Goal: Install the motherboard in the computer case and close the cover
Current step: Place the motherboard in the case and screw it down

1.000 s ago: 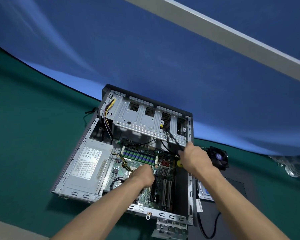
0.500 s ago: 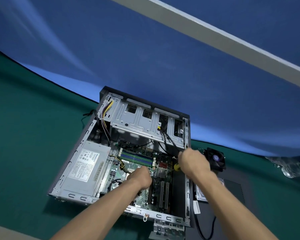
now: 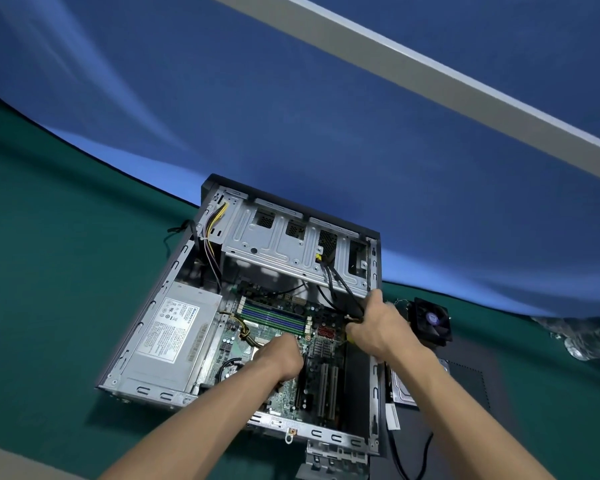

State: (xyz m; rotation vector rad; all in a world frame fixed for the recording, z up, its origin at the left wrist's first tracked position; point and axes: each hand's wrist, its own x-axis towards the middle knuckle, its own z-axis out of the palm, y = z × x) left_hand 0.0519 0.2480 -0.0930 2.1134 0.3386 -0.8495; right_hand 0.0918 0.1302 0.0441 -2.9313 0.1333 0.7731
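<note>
The computer case (image 3: 174,306) lies open on its side on the green table (image 3: 49,271), and the motherboard (image 3: 284,327) sits inside it on the case floor, between the grey power supply (image 3: 174,334) on the left and the case's right wall. Across the far end of the case runs a metal drive cage (image 3: 291,251), and two black cables (image 3: 336,282) drop from it straight down toward the board's right edge, crossing the space where the right hand works.

The right hand (image 3: 378,327) has its fingers curled around something with a yellow tip at the board's right edge, close against those cables; I cannot make out exactly what it holds. The left hand (image 3: 281,355) rests knuckles-up on the middle of the board with fingers curled under; whether it grips anything is hidden beneath it.

I count four memory slots (image 3: 274,317) just beyond the left hand and two white expansion slots (image 3: 328,386) nearer the viewer. A yellow-and-black cable bundle (image 3: 243,330) loops over the board beside the power supply.

To the right of the case, one black cooling fan (image 3: 432,320) stands on the table, and a hard drive (image 3: 400,386) lies on a dark side panel (image 3: 465,393), partly hidden by the right forearm. A blue backdrop (image 3: 291,116) hangs behind it all.
</note>
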